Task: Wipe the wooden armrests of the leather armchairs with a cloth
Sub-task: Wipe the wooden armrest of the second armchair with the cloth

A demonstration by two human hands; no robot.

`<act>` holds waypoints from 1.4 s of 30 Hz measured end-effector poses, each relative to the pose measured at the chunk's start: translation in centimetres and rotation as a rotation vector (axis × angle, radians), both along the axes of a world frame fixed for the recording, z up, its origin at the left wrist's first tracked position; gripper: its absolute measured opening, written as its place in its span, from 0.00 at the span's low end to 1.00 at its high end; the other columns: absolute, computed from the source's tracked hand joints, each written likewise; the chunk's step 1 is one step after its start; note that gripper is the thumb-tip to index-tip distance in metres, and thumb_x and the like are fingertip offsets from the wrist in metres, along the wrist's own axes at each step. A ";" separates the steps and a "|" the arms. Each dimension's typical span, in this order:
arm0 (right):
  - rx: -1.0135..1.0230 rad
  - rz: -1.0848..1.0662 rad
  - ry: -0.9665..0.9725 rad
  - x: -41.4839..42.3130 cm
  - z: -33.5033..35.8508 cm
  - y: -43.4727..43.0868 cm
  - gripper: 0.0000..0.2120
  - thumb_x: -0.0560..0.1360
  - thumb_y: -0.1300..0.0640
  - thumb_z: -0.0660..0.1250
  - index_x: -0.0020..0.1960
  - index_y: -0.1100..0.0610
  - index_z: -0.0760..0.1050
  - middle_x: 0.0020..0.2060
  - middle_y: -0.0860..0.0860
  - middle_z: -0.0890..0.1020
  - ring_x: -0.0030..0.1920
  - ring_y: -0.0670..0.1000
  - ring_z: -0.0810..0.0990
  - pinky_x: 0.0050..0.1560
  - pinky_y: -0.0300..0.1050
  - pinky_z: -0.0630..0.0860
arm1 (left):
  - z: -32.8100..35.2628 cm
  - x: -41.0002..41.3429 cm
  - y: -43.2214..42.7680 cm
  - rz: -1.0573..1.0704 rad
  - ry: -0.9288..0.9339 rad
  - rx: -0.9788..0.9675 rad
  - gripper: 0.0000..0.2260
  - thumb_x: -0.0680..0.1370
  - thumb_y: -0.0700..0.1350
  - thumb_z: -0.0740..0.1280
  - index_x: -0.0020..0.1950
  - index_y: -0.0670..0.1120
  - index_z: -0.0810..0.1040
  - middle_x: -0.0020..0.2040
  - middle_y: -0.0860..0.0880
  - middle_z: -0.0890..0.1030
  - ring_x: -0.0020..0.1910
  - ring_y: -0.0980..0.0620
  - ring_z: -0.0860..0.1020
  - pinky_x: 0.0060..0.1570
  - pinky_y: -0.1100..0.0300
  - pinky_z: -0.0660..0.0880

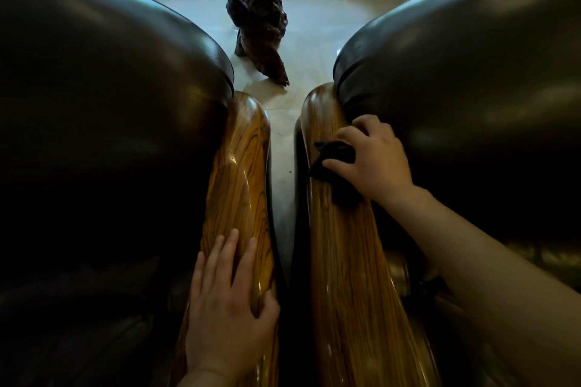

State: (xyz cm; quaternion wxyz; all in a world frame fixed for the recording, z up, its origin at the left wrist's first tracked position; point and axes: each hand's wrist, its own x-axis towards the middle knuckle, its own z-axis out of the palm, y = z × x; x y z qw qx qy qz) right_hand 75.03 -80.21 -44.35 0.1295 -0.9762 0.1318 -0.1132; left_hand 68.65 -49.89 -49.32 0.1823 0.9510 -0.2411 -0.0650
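Two dark leather armchairs stand side by side, the left armchair (103, 110) and the right armchair (465, 78). Their glossy striped wooden armrests run next to each other. My right hand (374, 160) presses a small dark cloth (333, 163) onto the right armrest (349, 276), about a third of the way from its far end. My left hand (229, 305) lies flat on the near part of the left armrest (242, 166), fingers spread, holding nothing.
A narrow gap of pale tiled floor (283, 148) separates the two armrests. Beyond them a dark gnarled root carving (257, 16) stands on the floor, in front of a pale wall base.
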 end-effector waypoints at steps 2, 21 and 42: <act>-0.100 0.189 -0.006 -1.7 -1.2 1.8 0.26 0.72 0.36 0.66 0.64 0.48 0.75 0.69 0.52 0.71 0.70 0.58 0.66 0.67 0.61 0.67 | 0.0 0.1 0.0 0.007 -0.002 0.007 0.35 0.72 0.60 0.59 0.79 0.54 0.59 0.80 0.49 0.56 0.79 0.51 0.51 0.76 0.51 0.40; 0.108 0.632 0.059 -17.2 -4.4 5.3 0.29 0.79 0.45 0.63 0.78 0.43 0.57 0.76 0.40 0.62 0.77 0.46 0.58 0.73 0.57 0.61 | 0.0 -0.3 0.2 0.009 -0.041 0.004 0.33 0.75 0.60 0.57 0.79 0.53 0.57 0.80 0.48 0.55 0.80 0.51 0.49 0.77 0.44 0.49; 0.117 0.051 -0.116 -23.3 -6.3 10.3 0.21 0.79 0.46 0.62 0.70 0.46 0.71 0.75 0.49 0.67 0.78 0.55 0.57 0.74 0.64 0.56 | 0.1 -0.9 0.0 0.019 -0.123 -0.034 0.31 0.78 0.54 0.65 0.79 0.51 0.58 0.80 0.45 0.57 0.79 0.46 0.52 0.77 0.44 0.48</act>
